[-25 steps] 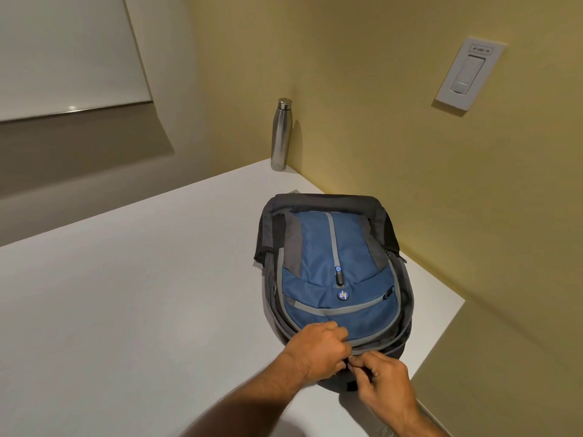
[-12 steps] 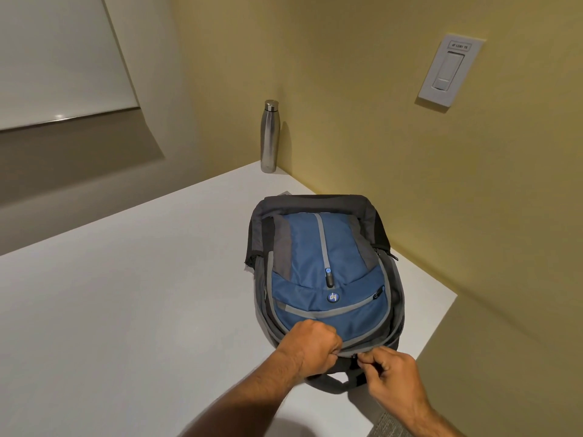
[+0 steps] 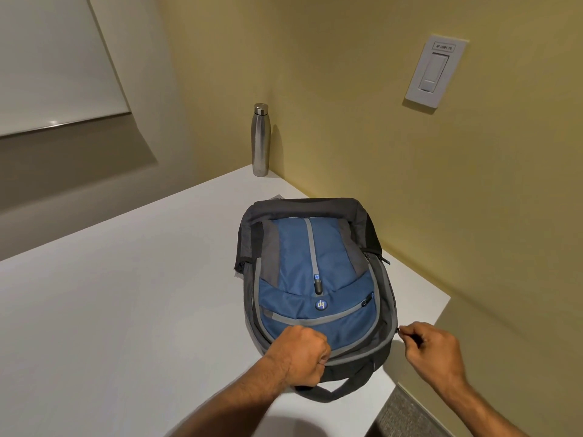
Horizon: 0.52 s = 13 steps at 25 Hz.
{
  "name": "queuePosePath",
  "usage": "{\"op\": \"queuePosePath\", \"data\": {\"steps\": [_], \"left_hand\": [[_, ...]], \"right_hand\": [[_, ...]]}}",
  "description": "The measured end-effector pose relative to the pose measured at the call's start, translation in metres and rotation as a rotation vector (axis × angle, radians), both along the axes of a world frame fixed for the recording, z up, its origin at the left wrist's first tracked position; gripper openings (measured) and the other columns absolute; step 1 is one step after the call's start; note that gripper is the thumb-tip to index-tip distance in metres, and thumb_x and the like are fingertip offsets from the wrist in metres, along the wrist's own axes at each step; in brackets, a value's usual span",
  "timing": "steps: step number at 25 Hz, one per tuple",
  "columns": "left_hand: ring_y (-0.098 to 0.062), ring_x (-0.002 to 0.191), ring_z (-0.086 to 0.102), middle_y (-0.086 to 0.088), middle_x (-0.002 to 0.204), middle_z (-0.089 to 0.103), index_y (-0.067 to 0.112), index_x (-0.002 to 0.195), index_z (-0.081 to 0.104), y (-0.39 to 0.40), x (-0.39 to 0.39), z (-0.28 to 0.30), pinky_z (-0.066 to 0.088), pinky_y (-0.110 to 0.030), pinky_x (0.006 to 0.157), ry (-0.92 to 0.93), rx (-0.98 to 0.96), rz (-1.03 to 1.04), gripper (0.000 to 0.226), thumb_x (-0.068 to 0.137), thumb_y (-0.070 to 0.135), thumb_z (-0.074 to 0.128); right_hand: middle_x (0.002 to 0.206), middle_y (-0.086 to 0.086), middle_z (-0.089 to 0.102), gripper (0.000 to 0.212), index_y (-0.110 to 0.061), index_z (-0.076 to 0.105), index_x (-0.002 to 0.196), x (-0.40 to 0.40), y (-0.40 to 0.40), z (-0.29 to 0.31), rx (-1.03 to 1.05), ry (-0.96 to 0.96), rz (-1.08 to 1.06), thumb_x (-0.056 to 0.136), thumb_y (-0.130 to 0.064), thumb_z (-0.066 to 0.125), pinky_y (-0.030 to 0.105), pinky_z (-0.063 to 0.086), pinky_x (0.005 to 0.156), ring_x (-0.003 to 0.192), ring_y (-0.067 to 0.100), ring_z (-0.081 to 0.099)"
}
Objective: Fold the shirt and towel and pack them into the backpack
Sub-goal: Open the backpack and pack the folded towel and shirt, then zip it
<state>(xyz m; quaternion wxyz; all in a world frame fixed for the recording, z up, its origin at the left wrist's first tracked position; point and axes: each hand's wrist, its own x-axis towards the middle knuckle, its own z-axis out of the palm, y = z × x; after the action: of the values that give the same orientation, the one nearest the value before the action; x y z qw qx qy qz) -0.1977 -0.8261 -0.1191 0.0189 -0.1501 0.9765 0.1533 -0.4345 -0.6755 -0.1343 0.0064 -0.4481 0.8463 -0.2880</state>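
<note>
A blue and grey backpack [image 3: 315, 272] lies flat on the white table [image 3: 126, 310], its top end towards me. My left hand [image 3: 303, 354] is clenched on the fabric at the backpack's near top edge. My right hand [image 3: 432, 348] pinches a zipper pull [image 3: 399, 330] at the backpack's right side. A dark grey cloth [image 3: 303, 207] wraps over the far end of the backpack and hangs down its left side. I cannot tell whether it is the shirt or the towel.
A steel water bottle [image 3: 260, 140] stands in the far corner of the table against the yellow wall. A light switch [image 3: 435, 72] sits on the wall at the right. The table's right edge [image 3: 441, 310] runs close to the backpack.
My right hand has drawn the zipper pull from the backpack's near top edge around to its right side. My left hand stays clenched on the near edge.
</note>
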Motion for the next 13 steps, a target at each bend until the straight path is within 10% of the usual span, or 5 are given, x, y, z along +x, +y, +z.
{"op": "queuePosePath", "data": {"steps": [7, 13], "left_hand": [[-0.022, 0.07, 0.057, -0.003, 0.079, 0.065, 0.019, 0.068, 0.056, -0.004, -0.023, 0.019, 0.048, -0.032, 0.062, -0.182, -0.082, -0.093, 0.011, 0.077, 0.02, 0.062], [-0.028, 0.09, 0.06, -0.007, 0.095, 0.063, 0.013, 0.085, 0.067, 0.017, -0.097, 0.043, 0.053, -0.043, 0.077, 0.029, 0.117, 0.148, 0.025, 0.089, 0.036, 0.06]], "right_hand": [[0.074, -0.008, 0.075, 0.019, -0.02, 0.078, 0.08, -0.027, -0.023, 0.006, 0.015, 0.047, 0.004, 0.073, -0.003, 0.081, 0.03, 0.058, 0.058, 0.058, 0.013, 0.066], [0.073, -0.006, 0.075, 0.021, -0.015, 0.079, 0.079, -0.031, -0.021, 0.002, -0.069, 0.021, 0.053, 0.069, 0.003, 0.082, 0.028, 0.058, 0.062, 0.06, 0.01, 0.067]]}}
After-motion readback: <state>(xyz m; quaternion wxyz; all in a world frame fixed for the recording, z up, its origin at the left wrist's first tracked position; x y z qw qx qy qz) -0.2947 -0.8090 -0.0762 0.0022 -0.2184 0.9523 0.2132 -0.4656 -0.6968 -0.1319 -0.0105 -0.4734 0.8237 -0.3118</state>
